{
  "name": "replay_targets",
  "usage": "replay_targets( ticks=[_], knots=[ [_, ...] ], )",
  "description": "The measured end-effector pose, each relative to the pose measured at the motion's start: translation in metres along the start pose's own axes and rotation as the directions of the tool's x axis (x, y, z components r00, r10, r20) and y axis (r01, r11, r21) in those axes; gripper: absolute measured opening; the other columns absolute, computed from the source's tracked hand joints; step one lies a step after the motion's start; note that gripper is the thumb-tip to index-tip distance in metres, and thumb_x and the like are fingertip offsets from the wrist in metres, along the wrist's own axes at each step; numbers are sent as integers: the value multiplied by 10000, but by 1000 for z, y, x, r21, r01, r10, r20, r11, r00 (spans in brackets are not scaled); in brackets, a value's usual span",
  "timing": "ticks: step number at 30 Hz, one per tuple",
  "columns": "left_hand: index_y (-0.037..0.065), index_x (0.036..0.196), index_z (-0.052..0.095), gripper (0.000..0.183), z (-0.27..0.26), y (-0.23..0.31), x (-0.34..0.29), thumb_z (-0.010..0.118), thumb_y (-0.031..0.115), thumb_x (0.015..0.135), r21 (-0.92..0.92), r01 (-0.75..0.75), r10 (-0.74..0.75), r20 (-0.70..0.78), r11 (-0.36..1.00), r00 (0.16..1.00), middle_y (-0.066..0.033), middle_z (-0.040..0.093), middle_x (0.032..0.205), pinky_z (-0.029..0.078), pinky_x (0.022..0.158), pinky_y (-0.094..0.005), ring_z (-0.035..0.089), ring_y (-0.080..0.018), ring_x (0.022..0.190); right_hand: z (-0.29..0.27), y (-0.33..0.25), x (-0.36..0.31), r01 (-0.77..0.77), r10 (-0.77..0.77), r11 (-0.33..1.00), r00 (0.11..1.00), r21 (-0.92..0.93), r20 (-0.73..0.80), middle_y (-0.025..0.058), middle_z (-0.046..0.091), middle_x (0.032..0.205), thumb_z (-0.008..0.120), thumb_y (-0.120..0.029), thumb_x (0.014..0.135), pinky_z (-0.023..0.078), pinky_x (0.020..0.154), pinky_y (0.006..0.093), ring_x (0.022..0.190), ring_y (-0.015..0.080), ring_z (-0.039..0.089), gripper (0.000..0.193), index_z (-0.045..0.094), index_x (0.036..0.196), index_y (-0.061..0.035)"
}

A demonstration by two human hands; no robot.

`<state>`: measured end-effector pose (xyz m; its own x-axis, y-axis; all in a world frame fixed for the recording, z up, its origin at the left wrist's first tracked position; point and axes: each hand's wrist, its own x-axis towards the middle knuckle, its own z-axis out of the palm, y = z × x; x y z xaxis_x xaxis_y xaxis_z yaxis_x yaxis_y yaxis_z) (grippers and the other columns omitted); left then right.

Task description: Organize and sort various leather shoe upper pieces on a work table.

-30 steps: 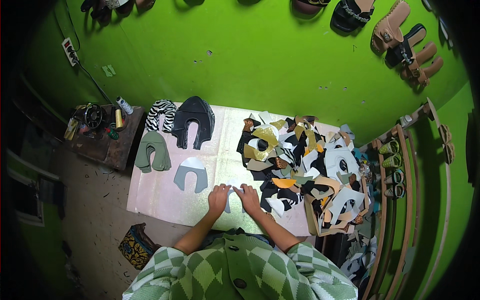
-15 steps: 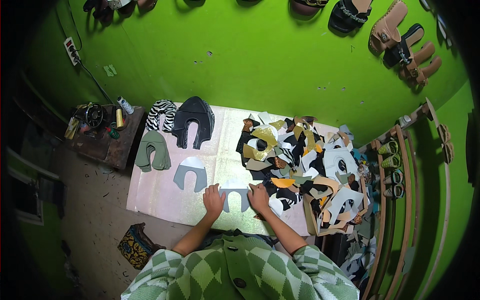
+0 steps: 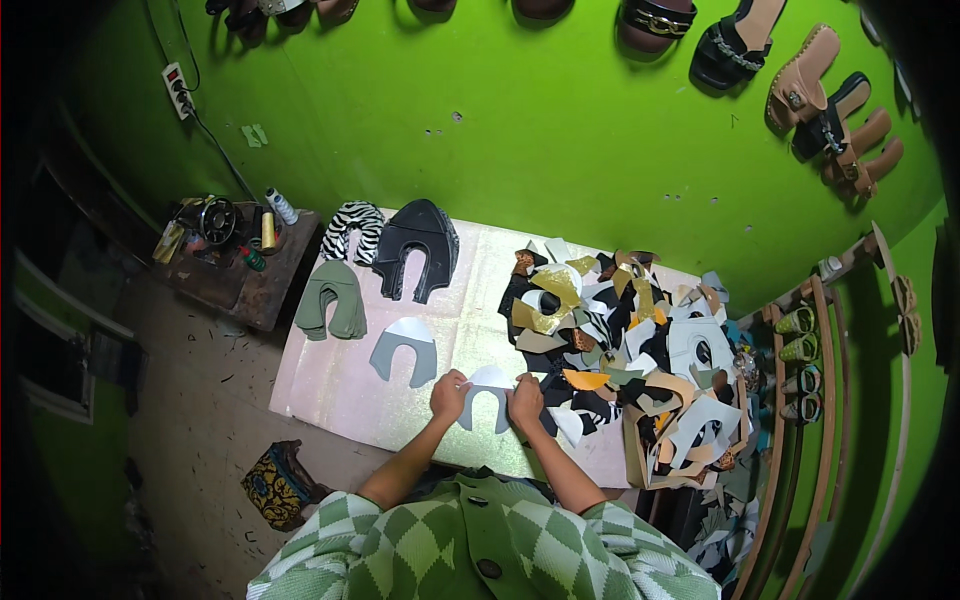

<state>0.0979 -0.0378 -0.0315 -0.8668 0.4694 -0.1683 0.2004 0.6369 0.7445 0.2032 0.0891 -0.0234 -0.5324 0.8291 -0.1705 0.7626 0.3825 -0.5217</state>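
Flanking one flat grey arch-shaped piece with a white crescent top (image 3: 489, 377): my left hand (image 3: 450, 396) at its left edge, my right hand (image 3: 526, 403) at its right. Location of piece: near edge of the pale pink table (image 3: 330, 400), over a glittery strip, its open end toward me. Pose: bare forearms angled inward from green-and-white diamond-patterned knit sleeves (image 3: 335, 520), knuckles up, fingers bent and touching the edges beside the crescent; whether they pinch or merely press, I cannot tell. Also on the table: a matching grey-and-white arch (image 3: 411, 329), apart, beyond my left hand; a stack of olive-green arches (image 3: 338, 282), farther left; a heap of mixed-colour flat scraps (image 3: 585, 380), right. Writing: any lettering on the white cone-shaped thread spool (image 3: 282, 207), left on a dark wooden sewing-machine table (image 3: 235, 290), is too small to read.
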Motion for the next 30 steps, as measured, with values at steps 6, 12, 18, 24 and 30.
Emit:
replay_targets(
  ticks=[6,12,18,24,30],
  knots=[
    [78,845,609,167,-11,-6,-1,709,165,743,-112,-57,55,-21,992,998,-113,646,803,472,637,-363,632,-282,743,12,18,17,55,-67,993,992,106,108,108,646,804,765,-141,666,496,681,343,725,231,630,283,621,880,-26],
    [58,824,650,152,-62,-39,51,722,159,737,-289,-19,-13,-110,957,994,-88,664,758,475,625,-298,633,-187,683,5,-35,35,-402,-128,600,805,692,579,38,610,754,692,-81,787,510,501,236,611,103,580,195,592,942,-19],
    [55,819,653,174,-120,-75,113,726,185,729,-205,-92,58,-166,974,984,-85,665,714,477,598,-304,633,-196,634,48,-115,51,-412,-129,570,810,711,572,66,626,751,683,-49,775,545,520,253,611,118,616,153,609,897,4],
    [47,793,639,167,-129,-97,132,721,176,726,-104,-109,96,-122,989,988,-95,662,711,474,594,-316,633,-205,632,87,-134,54,-186,-67,752,933,632,354,68,639,679,695,-34,742,501,443,242,493,110,590,95,622,773,18],
    [66,865,621,182,-136,-82,122,704,163,735,44,-93,96,-73,995,993,-66,652,834,470,637,-356,619,-252,768,80,-149,38,119,-135,967,989,226,58,81,608,733,722,-124,678,475,646,340,699,247,601,204,602,811,-28]
  ],
)
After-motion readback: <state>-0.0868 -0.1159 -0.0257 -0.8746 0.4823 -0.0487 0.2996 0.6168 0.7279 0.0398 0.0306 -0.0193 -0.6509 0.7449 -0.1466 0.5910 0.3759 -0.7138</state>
